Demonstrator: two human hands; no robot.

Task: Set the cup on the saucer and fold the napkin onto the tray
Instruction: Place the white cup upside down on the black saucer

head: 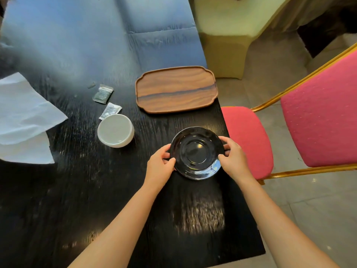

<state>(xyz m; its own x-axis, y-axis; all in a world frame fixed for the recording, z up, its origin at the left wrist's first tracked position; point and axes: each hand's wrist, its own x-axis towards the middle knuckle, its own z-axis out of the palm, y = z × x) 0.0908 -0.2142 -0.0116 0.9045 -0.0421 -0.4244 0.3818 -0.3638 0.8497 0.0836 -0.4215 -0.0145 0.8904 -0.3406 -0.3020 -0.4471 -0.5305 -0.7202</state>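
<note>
A glossy black saucer (pixel 196 153) sits near the right edge of the dark table. My left hand (pixel 161 163) grips its left rim and my right hand (pixel 232 156) grips its right rim. A white handleless cup (pixel 115 130) stands upright and empty to the left of the saucer, apart from it. The wooden tray (pixel 176 89) lies bare beyond the saucer, by the table's right edge. A white napkin (pixel 25 120) lies unfolded and rumpled at the far left.
Two small sachets, one dark (pixel 102 94) and one white (pixel 110 111), lie just behind the cup. A red chair with a gold frame (pixel 318 117) stands close to the table's right edge. A cream covered chair (pixel 226 35) is behind the tray.
</note>
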